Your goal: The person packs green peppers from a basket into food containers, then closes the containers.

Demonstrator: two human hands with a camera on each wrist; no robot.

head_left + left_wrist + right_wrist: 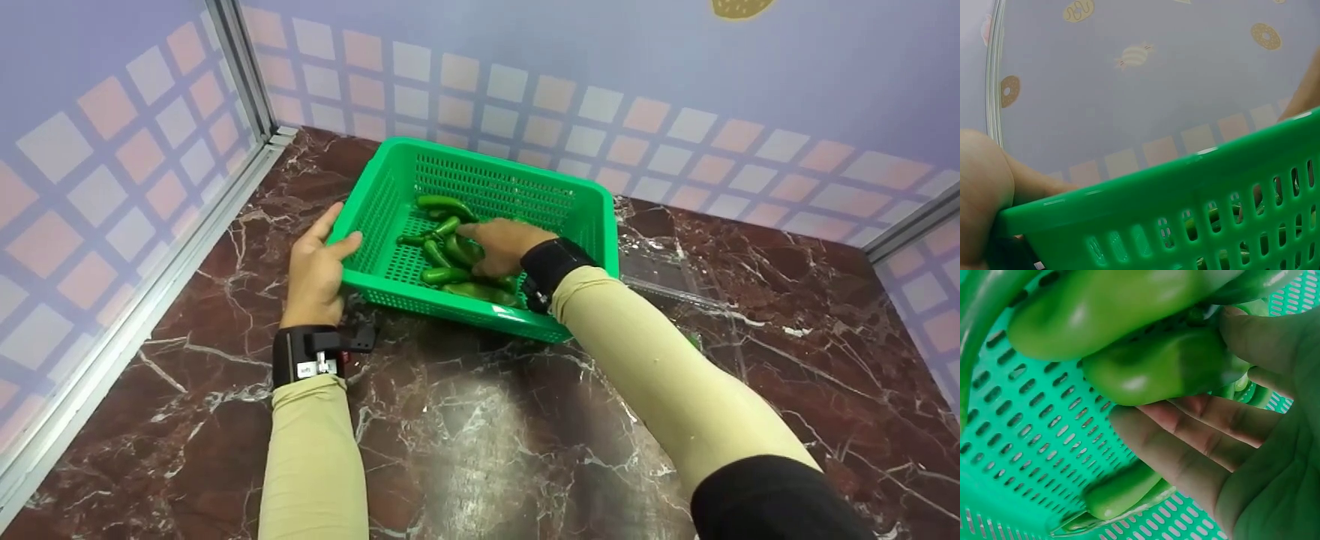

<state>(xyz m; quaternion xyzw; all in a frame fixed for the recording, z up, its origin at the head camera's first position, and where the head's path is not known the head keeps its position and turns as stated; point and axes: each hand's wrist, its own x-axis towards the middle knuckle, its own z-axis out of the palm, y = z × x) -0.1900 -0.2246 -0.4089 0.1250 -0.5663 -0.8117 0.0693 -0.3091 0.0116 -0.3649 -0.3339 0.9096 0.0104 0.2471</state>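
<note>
green basket [487, 160] set near back-left corner of counter [465, 435] | rim pinched by left hand [315, 274] | pepper [1148, 374] inside, pinched by fingers of right hand [502, 244] | risk: may be dropped, glossy skin slipping

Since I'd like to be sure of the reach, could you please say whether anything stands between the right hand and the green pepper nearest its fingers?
Nothing visible does: in the right wrist view, the green pepper lies at the fingers of the right hand. Another pepper lies alongside it, not in between.
</note>
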